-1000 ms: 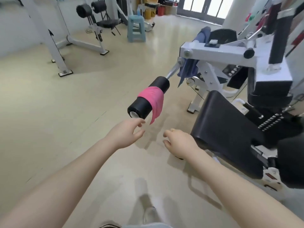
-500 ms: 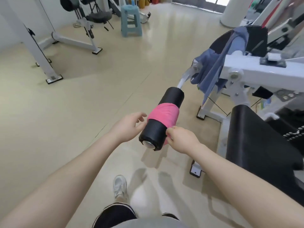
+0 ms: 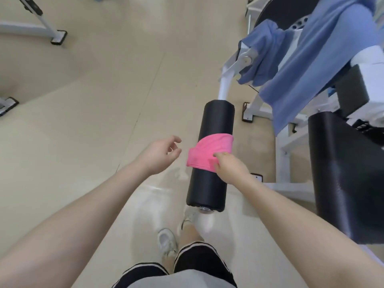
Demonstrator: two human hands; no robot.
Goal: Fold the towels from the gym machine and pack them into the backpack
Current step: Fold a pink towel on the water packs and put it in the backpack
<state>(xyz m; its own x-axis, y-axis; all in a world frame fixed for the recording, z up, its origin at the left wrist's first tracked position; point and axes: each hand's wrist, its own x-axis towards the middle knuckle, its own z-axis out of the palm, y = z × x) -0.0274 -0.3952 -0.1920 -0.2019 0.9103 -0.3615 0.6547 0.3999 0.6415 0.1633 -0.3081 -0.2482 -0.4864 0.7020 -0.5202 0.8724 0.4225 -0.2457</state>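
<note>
A pink towel (image 3: pixel 207 149) is draped over the black foam roller (image 3: pixel 216 119) of the gym machine. My right hand (image 3: pixel 229 167) pinches the towel's near edge on the roller's right side. My left hand (image 3: pixel 160 155) hovers just left of the towel with fingers loosely curled, holding nothing. A blue towel (image 3: pixel 301 65) hangs over the machine's white frame (image 3: pixel 225 80) at the upper right. No backpack is in view.
The machine's black seat pad (image 3: pixel 342 173) stands to the right of the roller. White frame feet of other machines (image 3: pixel 59 37) sit on the beige floor at the upper left. My legs and white shoes (image 3: pixel 166 240) are below the roller.
I have stepped closer and the view has tilted down. My right hand moved from the roller's end up onto the pink towel and pinched it. My left hand stays beside it.
</note>
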